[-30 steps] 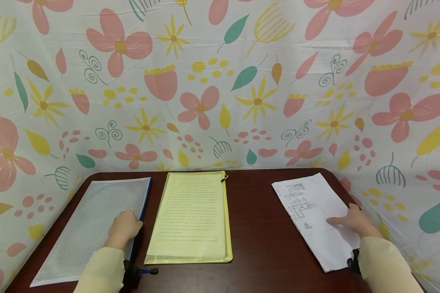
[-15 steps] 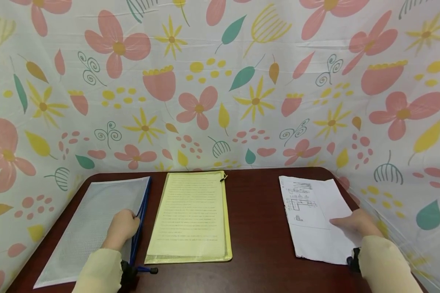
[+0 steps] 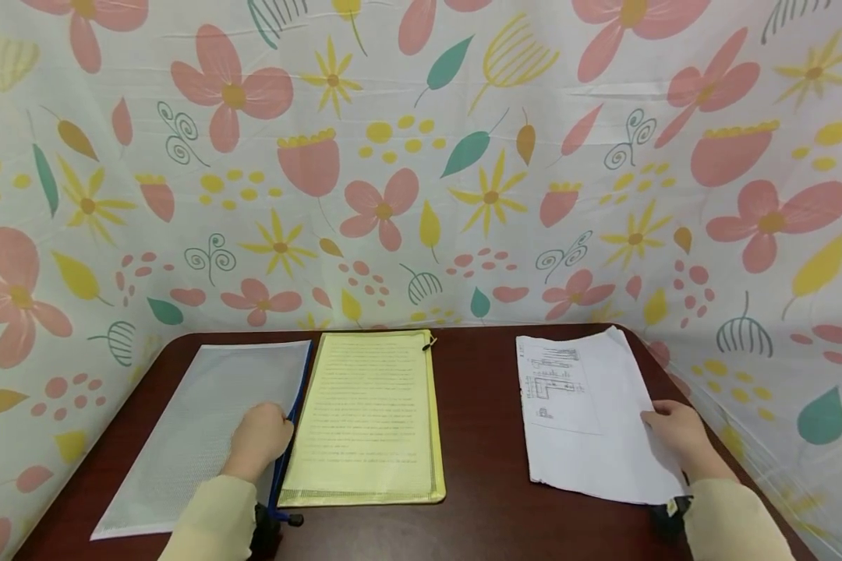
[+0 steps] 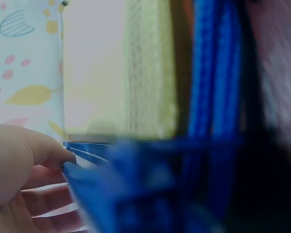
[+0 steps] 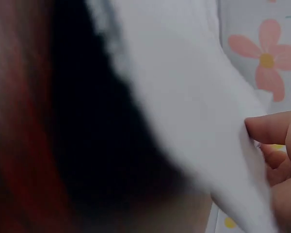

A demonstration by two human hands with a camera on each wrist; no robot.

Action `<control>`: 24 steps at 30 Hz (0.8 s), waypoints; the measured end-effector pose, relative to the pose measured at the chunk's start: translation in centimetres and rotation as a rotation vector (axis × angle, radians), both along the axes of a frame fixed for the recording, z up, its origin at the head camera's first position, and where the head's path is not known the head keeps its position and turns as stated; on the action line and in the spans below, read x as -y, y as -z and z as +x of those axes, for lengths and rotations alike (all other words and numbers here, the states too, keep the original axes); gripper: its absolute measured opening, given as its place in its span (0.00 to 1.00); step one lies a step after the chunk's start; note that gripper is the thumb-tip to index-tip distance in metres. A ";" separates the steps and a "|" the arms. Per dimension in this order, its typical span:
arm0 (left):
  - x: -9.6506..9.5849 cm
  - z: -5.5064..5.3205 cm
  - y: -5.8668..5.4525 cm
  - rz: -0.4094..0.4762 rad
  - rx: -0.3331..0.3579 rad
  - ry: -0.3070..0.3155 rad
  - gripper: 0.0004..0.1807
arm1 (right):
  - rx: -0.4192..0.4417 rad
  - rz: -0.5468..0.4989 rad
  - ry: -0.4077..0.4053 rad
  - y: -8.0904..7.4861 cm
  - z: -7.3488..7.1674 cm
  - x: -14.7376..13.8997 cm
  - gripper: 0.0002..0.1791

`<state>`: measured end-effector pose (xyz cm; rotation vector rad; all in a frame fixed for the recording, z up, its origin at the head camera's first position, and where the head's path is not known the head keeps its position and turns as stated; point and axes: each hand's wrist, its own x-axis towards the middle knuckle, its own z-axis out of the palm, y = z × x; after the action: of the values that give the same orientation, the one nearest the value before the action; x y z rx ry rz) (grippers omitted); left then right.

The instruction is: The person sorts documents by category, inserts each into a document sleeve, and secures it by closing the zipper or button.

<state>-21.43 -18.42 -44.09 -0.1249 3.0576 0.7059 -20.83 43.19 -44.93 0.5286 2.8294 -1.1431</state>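
Observation:
At the left of the head view lies a mesh zip document pouch (image 3: 192,436) with a blue zipper edge. My left hand (image 3: 260,440) pinches that edge; in the left wrist view its thumb (image 4: 51,148) presses at the blue zipper edge (image 4: 203,73), with the other fingers behind the pouch. On the right, my right hand (image 3: 681,438) pinches the right edge of a stack of white paper (image 3: 596,448), printed with a small technical drawing. Thumb and fingers (image 5: 274,128) meet at the paper's edge in the right wrist view, and the sheets bend there.
A yellow zip pouch (image 3: 365,413) with a printed page inside lies between the two hands, its left edge close to the blue zipper. Everything is on a dark red-brown table (image 3: 477,444). Behind and beside it hangs a flower-patterned cloth (image 3: 421,195).
My left hand has drawn the mesh pouch to the right, toward the yellow pouch. The paper stack has turned and slid left, and my right hand now grips it by its right edge.

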 end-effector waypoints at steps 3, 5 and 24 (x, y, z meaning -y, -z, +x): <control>-0.6 -0.3 0.3 -0.041 0.004 0.006 0.19 | -0.025 -0.077 0.052 0.1 0.2 0.8 0.34; -0.9 -0.6 0.4 -0.068 0.003 0.009 0.16 | -0.043 -0.115 0.077 0.1 0.4 1.4 0.34; -5.6 -1.7 0.5 -0.106 -0.007 0.075 0.11 | -0.092 -0.528 0.063 -0.4 2.0 6.1 0.33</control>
<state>-23.08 -12.84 -44.58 -0.0073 3.0871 0.5414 -18.79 37.04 -44.52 0.5306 2.4295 -1.8769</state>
